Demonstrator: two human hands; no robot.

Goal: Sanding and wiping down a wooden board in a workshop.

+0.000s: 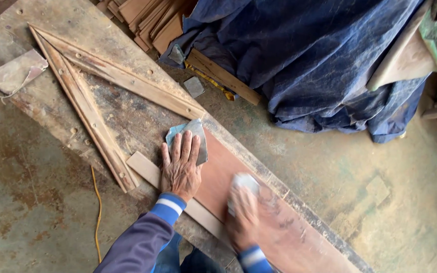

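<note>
A reddish-brown wooden board lies on a worn work surface. My left hand rests flat, fingers spread, on a grey-blue sheet of sandpaper at the board's far end. My right hand is blurred and grips a pale folded piece of sandpaper pressed against the board's face. A light wooden strip lies along the board's near edge, under my left wrist.
Two nailed wooden battens form a V on the work surface. A blue tarpaulin covers a pile at the back, beside stacked planks. A sandpaper scrap lies at far left. A yellow cord runs across the concrete floor.
</note>
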